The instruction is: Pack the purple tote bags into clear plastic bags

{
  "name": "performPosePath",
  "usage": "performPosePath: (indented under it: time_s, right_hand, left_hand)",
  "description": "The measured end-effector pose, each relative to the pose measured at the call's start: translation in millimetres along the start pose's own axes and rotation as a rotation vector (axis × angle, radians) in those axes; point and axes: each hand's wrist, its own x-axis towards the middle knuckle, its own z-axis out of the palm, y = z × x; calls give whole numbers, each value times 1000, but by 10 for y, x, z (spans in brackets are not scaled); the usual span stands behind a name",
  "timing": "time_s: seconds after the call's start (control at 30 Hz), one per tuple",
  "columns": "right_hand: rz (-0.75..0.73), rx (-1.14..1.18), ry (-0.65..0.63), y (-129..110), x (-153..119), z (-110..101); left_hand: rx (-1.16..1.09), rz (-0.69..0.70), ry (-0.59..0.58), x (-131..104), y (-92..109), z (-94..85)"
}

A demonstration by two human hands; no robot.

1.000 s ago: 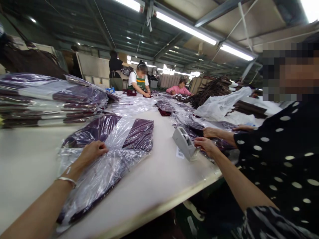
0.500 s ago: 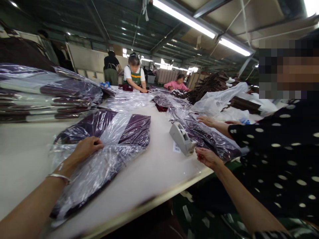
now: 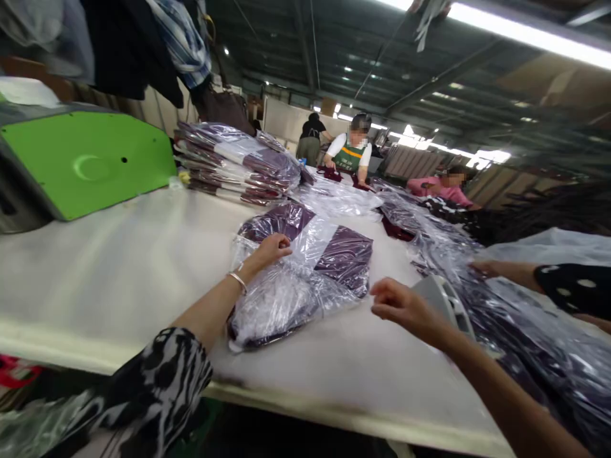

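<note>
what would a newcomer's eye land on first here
Probably the bright green machine on the table, far left. Next, likely the shiny plastic-wrapped package in the middle, under the left hand, then the stack of similar ones beyond it.

A factory workshop: stacked bagged goods (image 3: 238,162), broad worktable (image 3: 119,267), strip light (image 3: 525,33), co-workers (image 3: 351,158)

Green-sided machine (image 3: 105,162) is standing on bench (image 3: 119,273); behind and above it, dark cloth (image 3: 126,48) and plaid cloth (image 3: 186,41) are hanging.
</note>
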Motion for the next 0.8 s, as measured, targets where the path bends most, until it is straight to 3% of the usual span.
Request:
performPosePath:
  time_s: [0.1, 0.17, 0.27, 0.4, 0.5, 0.67, 0.73, 0.8]
  right_hand:
    - [-125, -53, -216, -697, 704, 382]
    - [-192, -86, -324, -944, 1152, 585]
    - [-263, -184, -458, -1031, 1816, 840]
    - [-232, -539, -526, -872, 2519, 1141]
    - [-228, -688, -518, -726, 2752, 1271]
    - [-231, -870, -351, -615, 2723, 1183]
    - [-267, -821, -269, -625, 2668, 1090]
    - [-347, -604, -218, -664, 2631, 1038]
  left_hand:
    - [-72, 7, 127, -101, -63, -148]
    - [-134, 22, 208, -230, -154, -248]
    - [-175, -10, 268, -464, -361, -363]
    - [-182, -169, 337, -684, -622, -437]
    - [-183, -205, 364, -712, -667, -444]
    - [-138, -96, 381, -637, -556, -400]
    - [-143, -97, 390, -620, -549, -389]
    - [-164, -122, 425, -614, -581, -395]
